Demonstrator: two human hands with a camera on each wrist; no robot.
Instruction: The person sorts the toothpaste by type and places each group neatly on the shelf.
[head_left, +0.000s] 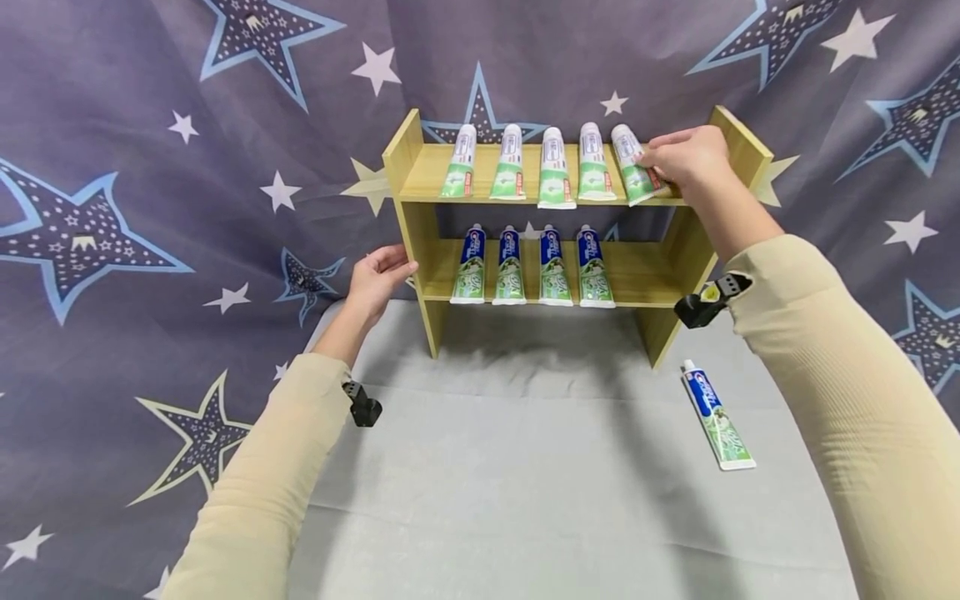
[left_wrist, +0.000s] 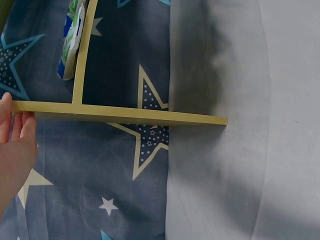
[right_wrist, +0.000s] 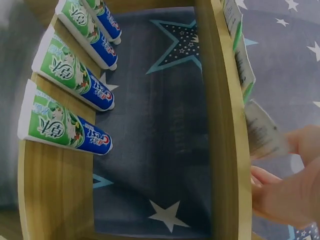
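My right hand (head_left: 692, 158) pinches a white-and-green toothpaste tube (head_left: 634, 171) at the right end of the top row, and the tube lies tilted. In the right wrist view this tube (right_wrist: 264, 129) is blurred beside the thumb and fingers. At the left side of the wooden shelf (head_left: 416, 242), my left hand (head_left: 377, 283) grips the side panel; the left wrist view shows the thumb and fingers on opposite faces of that panel (left_wrist: 145, 115). Several more white-and-green tubes (head_left: 555, 171) lean in a row on the upper board.
Several blue-and-green Crest tubes (head_left: 553, 267) lean on the lower board, left of its right end. Another Crest tube (head_left: 717, 417) lies on the grey cloth (head_left: 525, 483) in front of the shelf, at the right. Behind hangs a dark star-patterned cloth (head_left: 315, 150).
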